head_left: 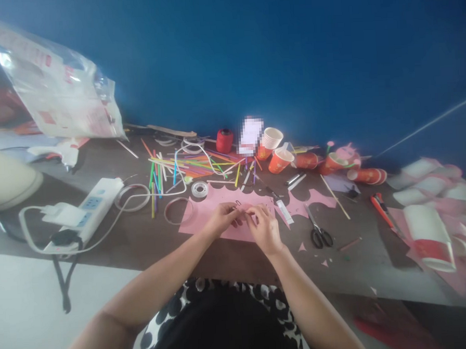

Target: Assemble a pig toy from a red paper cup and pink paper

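My left hand (222,218) and my right hand (264,227) meet over a pink paper sheet (203,210) on the brown table. Both hands have their fingers pinched together on a small thin wire-like piece (239,206) held between them; it is too small to name. Black-handled scissors (319,232) lie to the right of my right hand. A roll of clear tape (199,189) sits just beyond the pink sheet.
Coloured straws (185,166) are scattered at the back. Red and white paper cups (279,159) and a red thread spool (224,140) stand by the blue wall. A white power strip (90,207) lies left, an orange cutter (381,211) and stacked cups (429,234) right.
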Demonstrator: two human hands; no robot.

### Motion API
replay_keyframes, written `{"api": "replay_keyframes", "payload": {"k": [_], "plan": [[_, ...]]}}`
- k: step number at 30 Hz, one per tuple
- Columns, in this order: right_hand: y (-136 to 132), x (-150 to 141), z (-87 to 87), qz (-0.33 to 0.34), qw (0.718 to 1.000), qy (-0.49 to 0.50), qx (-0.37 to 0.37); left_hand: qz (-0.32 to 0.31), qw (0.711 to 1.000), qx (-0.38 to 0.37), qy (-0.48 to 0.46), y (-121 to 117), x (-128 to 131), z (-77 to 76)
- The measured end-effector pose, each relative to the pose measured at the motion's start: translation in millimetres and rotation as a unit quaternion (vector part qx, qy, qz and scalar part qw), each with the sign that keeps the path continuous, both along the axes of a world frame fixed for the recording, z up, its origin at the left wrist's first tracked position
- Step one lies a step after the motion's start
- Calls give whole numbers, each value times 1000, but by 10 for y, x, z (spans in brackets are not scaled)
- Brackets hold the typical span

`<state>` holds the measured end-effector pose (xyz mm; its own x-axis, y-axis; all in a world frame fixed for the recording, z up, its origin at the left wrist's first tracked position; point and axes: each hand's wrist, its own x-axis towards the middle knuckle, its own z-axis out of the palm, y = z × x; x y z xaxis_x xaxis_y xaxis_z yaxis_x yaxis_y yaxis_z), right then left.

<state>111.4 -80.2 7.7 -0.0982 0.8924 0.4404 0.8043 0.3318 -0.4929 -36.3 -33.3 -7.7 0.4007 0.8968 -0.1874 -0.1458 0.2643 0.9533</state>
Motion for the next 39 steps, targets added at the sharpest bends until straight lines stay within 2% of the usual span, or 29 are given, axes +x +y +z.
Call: {"api": "replay_keyframes", "payload": {"k": [12, 20, 32, 36, 39], "plan": [[13, -5, 0, -13, 998, 68, -5, -27, 996, -59, -61, 34, -37, -46], [12, 7, 38, 5, 999, 46, -12, -37, 994, -67, -74, 43, -49, -47], [17, -10, 88, 3, 998, 63, 3, -33, 987, -117, -101, 41, -53, 57], [32, -19, 85, -32, 996, 88, -1, -31, 987, -120, -100, 39, -54, 61], [73, -1, 47, -66, 987, 140, -34, -32, 991, -94, -85, 27, -47, 53]]}}
